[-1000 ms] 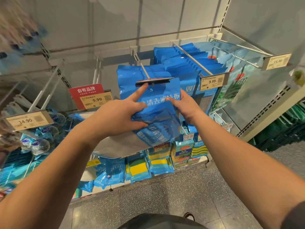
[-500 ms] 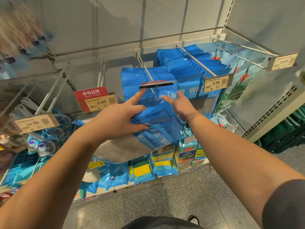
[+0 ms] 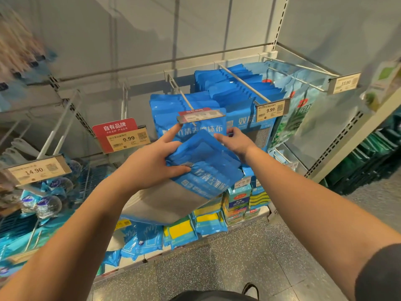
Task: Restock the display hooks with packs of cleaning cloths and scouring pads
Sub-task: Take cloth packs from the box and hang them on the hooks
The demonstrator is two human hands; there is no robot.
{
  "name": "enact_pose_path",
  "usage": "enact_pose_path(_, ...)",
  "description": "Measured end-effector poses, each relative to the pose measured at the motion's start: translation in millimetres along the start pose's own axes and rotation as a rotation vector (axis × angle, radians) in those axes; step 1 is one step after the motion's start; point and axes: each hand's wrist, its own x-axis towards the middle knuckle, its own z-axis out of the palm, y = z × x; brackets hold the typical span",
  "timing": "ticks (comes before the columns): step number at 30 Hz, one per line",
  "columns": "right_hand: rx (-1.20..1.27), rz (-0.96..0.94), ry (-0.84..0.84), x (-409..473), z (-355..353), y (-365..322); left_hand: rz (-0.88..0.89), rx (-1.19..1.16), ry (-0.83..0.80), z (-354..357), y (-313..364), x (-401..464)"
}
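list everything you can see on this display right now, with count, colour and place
held cloth packs: a few, blue and grey, stacked in front of the centre hook
centre hook packs: several, blue, behind the flipped-up tag
right hook packs: many, blue, behind a 9.99 tag
green pack: one seen, far-right hook, 15.90 tag
red and tan tag: one, 9.99, left of centre
14.90 tag: one, tan, far left
sponge packs: several, yellow and blue, bottom shelf
left hand: grips the stack, index finger up at the tag
right hand: fingers straight, by the stack's top
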Motion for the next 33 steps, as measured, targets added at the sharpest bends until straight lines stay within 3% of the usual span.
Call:
enact_pose_path(4,0.143,0.018,0.170,-26.6,-19.3,35.2,-0.001,-0.285,0.047,14.2,-9.3,-16.1)
enact_pose_path(7,0.356,-0.012,0.247,-63.8,-21.2,59.5,-0.116,-0.477,0.133,30.0,-10.4,-28.7)
enact_pose_path(11,0.470,-0.010,0.114,-102.0,-2.7,80.5,-0.391,-0.722,0.158,56.4,-15.4,-42.6)
enact_pose_path(14,0.380,-0.026,-0.012,-115.7,7.1,87.7,-0.475,-0.931,0.199,71.9,-17.1,-49.1)
enact_pose_path(17,0.337,-0.008,0.006,-115.9,9.3,85.0,-0.519,-1.084,0.218,82.3,-15.5,-51.2)
enact_pose_path(28,0.482,0.005,0.165,-88.4,-27.3,79.0,-0.530,-0.894,0.274,75.9,-28.3,-58.7)
enact_pose_path(33,0.382,0.005,0.254,-68.1,-72.4,73.7,-0.421,-0.620,0.069,51.9,-38.5,-68.0)
